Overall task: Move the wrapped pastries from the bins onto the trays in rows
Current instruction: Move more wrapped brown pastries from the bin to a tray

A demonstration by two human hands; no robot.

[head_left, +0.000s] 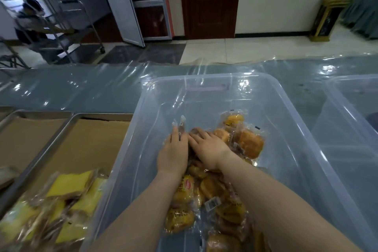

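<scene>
A clear plastic bin (286,112) sits in front of me with several wrapped golden-brown pastries (248,144) piled in its near half. Both my hands are inside it. My left hand (173,154) rests palm down on a clear wrapper at the pile's far left, its fingers closing on the wrapper's edge. My right hand (208,146) lies on the pastries beside it, fingers bent over one dark bun. To the left stands a metal tray (67,127) lined with brown paper. Yellow wrapped cake slices (69,196) lie at the tray's near end.
A second paper-lined tray (12,116) lies further left. Another clear bin (351,120) stands at the right. The table is covered in shiny clear plastic over green cloth (81,88). Beyond it are a tiled floor, a wheeled metal rack (67,32) and a seated person (30,18).
</scene>
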